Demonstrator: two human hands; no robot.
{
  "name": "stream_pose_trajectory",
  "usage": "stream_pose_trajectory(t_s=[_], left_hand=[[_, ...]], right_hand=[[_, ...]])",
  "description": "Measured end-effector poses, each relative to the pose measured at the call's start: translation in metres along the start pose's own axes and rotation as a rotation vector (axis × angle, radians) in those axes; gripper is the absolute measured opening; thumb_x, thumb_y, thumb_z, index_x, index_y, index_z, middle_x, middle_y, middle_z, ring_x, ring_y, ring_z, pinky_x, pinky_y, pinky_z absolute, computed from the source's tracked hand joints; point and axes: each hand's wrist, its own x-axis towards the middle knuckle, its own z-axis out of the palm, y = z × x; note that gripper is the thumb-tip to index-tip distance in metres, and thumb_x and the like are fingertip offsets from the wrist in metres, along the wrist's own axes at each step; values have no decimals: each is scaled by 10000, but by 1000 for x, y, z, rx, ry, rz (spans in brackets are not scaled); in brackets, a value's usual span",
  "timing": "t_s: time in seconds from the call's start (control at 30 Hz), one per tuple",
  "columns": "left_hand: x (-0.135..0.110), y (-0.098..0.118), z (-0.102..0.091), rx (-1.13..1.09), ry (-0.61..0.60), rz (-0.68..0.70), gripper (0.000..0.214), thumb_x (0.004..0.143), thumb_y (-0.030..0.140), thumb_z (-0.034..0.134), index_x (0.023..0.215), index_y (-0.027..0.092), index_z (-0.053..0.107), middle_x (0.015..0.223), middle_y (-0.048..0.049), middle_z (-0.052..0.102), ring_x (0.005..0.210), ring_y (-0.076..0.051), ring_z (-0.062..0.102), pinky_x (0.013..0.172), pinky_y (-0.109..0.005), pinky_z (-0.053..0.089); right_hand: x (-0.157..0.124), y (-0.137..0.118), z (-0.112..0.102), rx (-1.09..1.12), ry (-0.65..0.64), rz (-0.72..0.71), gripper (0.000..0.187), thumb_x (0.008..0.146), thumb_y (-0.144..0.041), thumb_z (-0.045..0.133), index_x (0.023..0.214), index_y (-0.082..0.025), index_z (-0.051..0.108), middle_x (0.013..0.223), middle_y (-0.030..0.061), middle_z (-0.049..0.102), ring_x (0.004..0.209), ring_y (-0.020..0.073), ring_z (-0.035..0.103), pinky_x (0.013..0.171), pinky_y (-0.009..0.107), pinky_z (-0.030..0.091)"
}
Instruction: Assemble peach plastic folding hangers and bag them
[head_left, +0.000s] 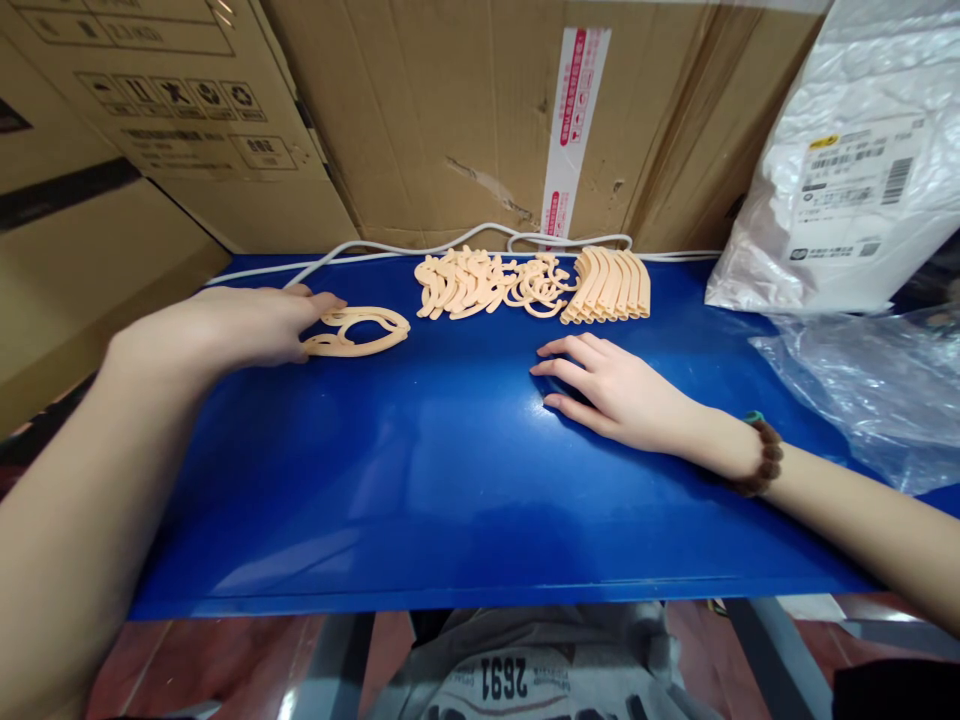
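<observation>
At the left of the blue table, my left hand [274, 322] has its fingers closed around the near end of a folded beige plastic folding hanger [367, 348], which lies flat. Its fingertips are partly hidden. My right hand [611, 390] rests over the tabletop right of the middle, palm down, fingers spread and holding nothing. Just beyond it is a neat row of curved beige hanger arms [611, 285]. Left of that row lie a small heap of beige plastic hooks [538, 285] and a loose pile of flat curved beige pieces [461, 280].
A white cable [360, 245] runs along the back edge of the blue table [450, 500]. Cardboard boxes [435, 110] stand behind and to the left. At the right are a white parcel bag [840, 200] and a clear plastic bag [870, 390].
</observation>
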Motion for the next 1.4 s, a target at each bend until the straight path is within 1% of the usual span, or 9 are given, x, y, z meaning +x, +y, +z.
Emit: stream_pose_trajectory(t_s=[0.1,0.37,0.47,0.6,0.7,0.8,0.87,1.0,1.4], left_hand=[[-1,6,-7,133,-180,1,724,738,103,571,1451,221,523,1490,-53,551,1306,-238,548,1078,-362,415],[6,-13,0,123,-202,27,753,779,254,586,1513,205,427,1544,-96,479,1334,-271,514,1080,-390,411],[9,-4,-2,123,-140,102,740,821,255,547,1536,167,378,1572,-140,421,1391,-295,456,1116,-412,385],[4,51,-12,32,108,300,618,915,257,401,1495,41,402,1524,-197,449,1395,-308,442,1155,-426,357],[-4,108,-12,-97,265,430,535,988,292,333,1455,60,452,1512,-179,469,1426,-280,413,1204,-433,307],[-11,149,2,-208,259,558,497,1023,316,342,1458,105,454,1549,-156,444,1462,-260,377,1221,-439,301],[-13,161,12,-253,211,612,486,1043,325,318,1471,130,441,1557,-138,447,1466,-249,379,1216,-438,320],[-12,163,22,-261,159,620,490,1061,357,308,1479,140,445,1552,-121,462,1442,-248,418,1197,-436,349],[-10,162,21,-212,245,644,465,1061,323,341,1453,125,492,1529,-129,492,1401,-259,469,1174,-420,372]], right_hand=[[0,0,0,3,4,-2,382,1034,-390,437,1244,-134,627,1287,163,607,1112,280,594,980,476,500],[0,-1,1,8,8,-3,389,1033,-392,440,1238,-125,634,1284,162,607,1099,281,596,972,471,499],[1,-1,0,9,5,-1,390,1034,-390,438,1242,-124,633,1284,161,606,1102,280,594,975,470,497],[1,-1,0,10,-3,0,394,1033,-390,440,1244,-120,633,1288,167,605,1110,282,592,982,474,494],[0,-2,-1,9,-8,3,396,1032,-391,442,1255,-123,629,1297,168,601,1116,283,590,987,477,493],[0,-2,-1,5,-8,9,389,1032,-389,443,1260,-134,626,1299,167,602,1120,283,587,989,479,493],[0,-2,-1,3,-8,10,385,1031,-388,444,1261,-138,624,1299,168,603,1120,282,586,988,480,494],[-1,-2,-2,1,-10,9,385,1030,-385,446,1266,-137,621,1302,167,601,1128,282,584,993,476,491],[0,1,-1,-24,-13,2,351,1024,-371,467,1267,-159,604,1315,165,593,1163,285,575,1003,480,491]])
